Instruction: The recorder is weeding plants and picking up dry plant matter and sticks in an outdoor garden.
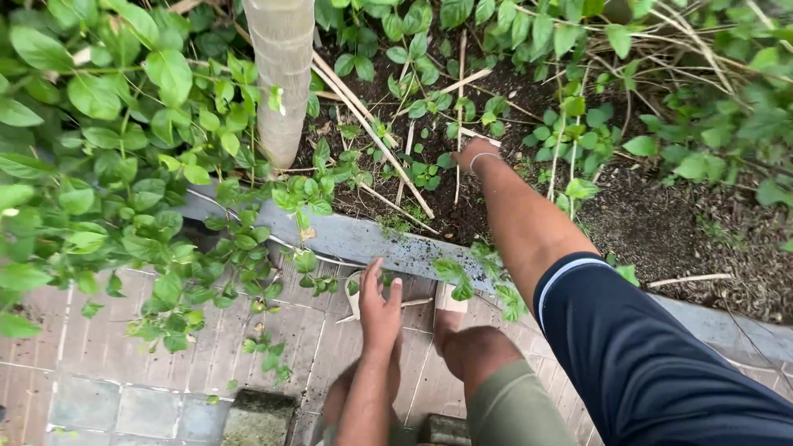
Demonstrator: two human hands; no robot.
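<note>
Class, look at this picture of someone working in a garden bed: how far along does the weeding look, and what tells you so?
Done: a patch of bare dark soil shows beside the pale trunk, with loose soil on the grey kerb. In hand: the right hand reaches down among small green plants; the left hand hovers over the paving, nothing visibly held. Left: many leafy creepers spill across the kerb.

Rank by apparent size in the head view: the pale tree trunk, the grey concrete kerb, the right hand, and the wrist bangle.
1. Grey concrete kerb, spanning most of the frame.
2. Pale tree trunk.
3. Right hand, reaching into the soil; farther from the camera, so it looks small.
4. Wrist bangle.
</note>
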